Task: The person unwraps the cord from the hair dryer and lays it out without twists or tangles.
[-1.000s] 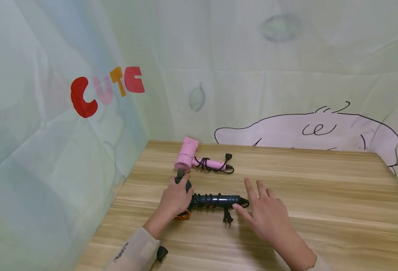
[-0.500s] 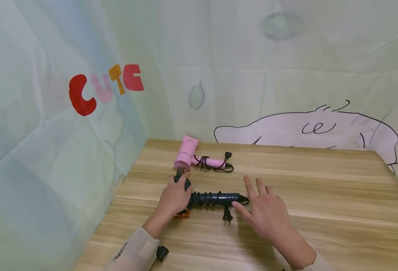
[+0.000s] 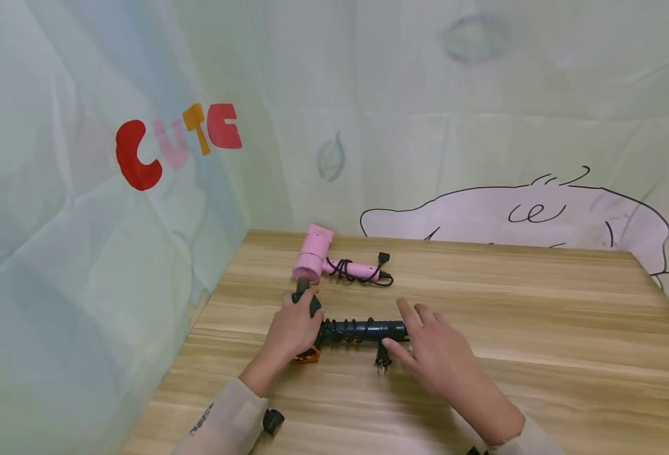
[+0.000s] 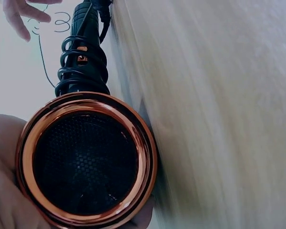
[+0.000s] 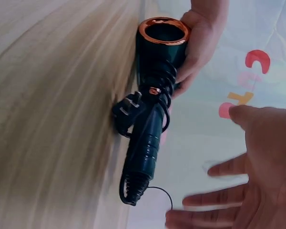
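Observation:
A dark green hair dryer (image 3: 363, 329) lies on the wooden table with its black cord wound round the handle. My left hand (image 3: 291, 325) grips its barrel from above, hiding much of it. The copper-coloured rim (image 4: 150, 157) of the air intake faces the left wrist camera. Beside the handle's end is my right hand (image 3: 439, 354), fingers spread and holding nothing; in the right wrist view a gap shows between that hand and the handle. The cord's black plug (image 5: 127, 110) hangs beside the handle.
Behind, a pink hair dryer (image 3: 314, 249) with a cord-wrapped handle lies close to the dark dryer's nozzle (image 3: 303, 285). Fabric walls rise at the table's (image 3: 539, 303) left and back edges. A small black object (image 3: 273, 421) shows by my left sleeve.
My right hand has moved slightly left, over the end of the dark hair dryer's handle in the head view. My left hand keeps its grip on the barrel, and the dryer has barely moved.

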`<action>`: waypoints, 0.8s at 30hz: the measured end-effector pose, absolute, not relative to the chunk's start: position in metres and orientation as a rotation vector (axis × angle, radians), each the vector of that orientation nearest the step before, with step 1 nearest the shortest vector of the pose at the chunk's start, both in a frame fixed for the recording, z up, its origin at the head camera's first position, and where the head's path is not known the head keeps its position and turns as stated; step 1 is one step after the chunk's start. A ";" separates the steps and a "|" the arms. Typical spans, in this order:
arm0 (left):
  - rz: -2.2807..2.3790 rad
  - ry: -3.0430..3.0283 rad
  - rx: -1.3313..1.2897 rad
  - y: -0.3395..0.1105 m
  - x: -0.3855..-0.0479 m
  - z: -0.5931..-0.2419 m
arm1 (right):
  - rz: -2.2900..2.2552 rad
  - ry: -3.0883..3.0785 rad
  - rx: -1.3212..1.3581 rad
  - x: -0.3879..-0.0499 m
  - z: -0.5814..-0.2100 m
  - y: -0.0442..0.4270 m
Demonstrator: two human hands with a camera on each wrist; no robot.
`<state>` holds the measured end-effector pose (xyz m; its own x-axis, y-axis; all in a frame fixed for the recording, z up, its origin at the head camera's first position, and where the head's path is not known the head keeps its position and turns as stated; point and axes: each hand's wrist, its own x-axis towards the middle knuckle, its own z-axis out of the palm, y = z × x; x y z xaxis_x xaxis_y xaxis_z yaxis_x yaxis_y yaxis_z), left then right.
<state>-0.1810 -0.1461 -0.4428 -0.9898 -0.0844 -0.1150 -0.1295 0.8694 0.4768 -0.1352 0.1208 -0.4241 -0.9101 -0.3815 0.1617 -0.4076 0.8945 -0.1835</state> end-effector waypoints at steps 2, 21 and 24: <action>0.771 2.939 -0.182 -0.146 -0.181 -0.442 | 0.316 -2.945 0.696 -0.135 -0.425 0.118; 0.788 2.917 -0.194 -0.148 -0.184 -0.442 | 0.160 -2.855 0.914 -0.140 -0.450 0.101; 0.792 2.911 -0.200 -0.148 -0.184 -0.442 | 0.136 -2.852 0.901 -0.141 -0.452 0.100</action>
<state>-0.1835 -0.1478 -0.4417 -0.9842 -0.0962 -0.1486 -0.1582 0.8546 0.4946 -0.1410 0.0996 -0.4522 -0.8090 -0.5635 0.1672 -0.5768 0.8158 -0.0415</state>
